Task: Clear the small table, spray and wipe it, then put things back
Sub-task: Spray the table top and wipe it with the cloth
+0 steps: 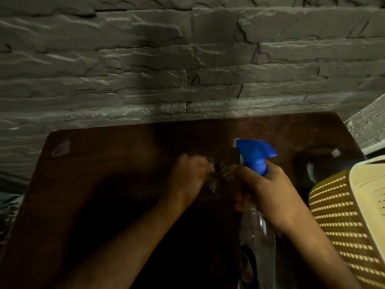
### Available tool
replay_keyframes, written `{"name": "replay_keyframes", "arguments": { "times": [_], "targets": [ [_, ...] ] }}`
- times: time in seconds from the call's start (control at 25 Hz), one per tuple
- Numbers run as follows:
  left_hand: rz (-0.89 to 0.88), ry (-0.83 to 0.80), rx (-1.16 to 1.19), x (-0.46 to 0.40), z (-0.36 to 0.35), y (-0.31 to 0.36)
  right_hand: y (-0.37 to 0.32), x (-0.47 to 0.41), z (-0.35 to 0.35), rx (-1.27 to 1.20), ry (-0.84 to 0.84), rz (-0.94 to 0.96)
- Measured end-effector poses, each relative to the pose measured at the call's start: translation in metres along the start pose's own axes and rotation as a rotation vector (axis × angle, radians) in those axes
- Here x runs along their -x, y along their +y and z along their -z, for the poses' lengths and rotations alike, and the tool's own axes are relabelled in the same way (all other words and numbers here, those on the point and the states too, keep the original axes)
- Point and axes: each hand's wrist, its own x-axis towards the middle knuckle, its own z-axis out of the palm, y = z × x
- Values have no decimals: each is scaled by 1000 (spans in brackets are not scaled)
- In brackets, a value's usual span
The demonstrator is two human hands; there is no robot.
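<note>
The small table [100, 176] has a dark brown wooden top and stands against a grey stone wall. My right hand [268, 195] grips the neck of a clear spray bottle [258, 243] with a blue trigger head [255, 154], held over the table's right half. My left hand [187, 178] is blurred over the middle of the table, closed on a dark, blurred cloth [216, 176] just left of the bottle. A pale smear [61, 148] marks the table's far left corner.
A woven brown and cream basket [350, 215] stands at the table's right edge, close to my right forearm. A small white scrap [335, 152] and a dark shiny shape [312, 170] lie near the far right corner. The stone wall [187, 59] runs along the back.
</note>
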Motion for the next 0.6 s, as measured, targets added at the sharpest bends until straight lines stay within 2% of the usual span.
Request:
{"name": "replay_keyframes", "arguments": {
  "times": [0.04,0.12,0.24,0.32,0.4,0.48,0.56,0.6],
  "targets": [
    [-66,-46,39,38,-1,3,0,2,-2,7,-8,0],
    [-95,54,72,60,14,-20,2,6,-5,-5,-8,-5],
    [209,146,-31,-17,34,-72,4,9,-10,5,-4,11],
    [325,161,25,-62,35,-60,4,13,-12,5,-6,14],
    [244,90,63,-43,18,-9,4,19,-15,-20,-24,10],
    [28,-58,107,36,3,31,7,24,-13,-10,-35,-2],
    [-34,-51,148,88,14,26,11,29,-7,7,-27,-24],
    [11,-12,122,84,22,7,13,30,-3,-5,-26,-31]
  ]
}}
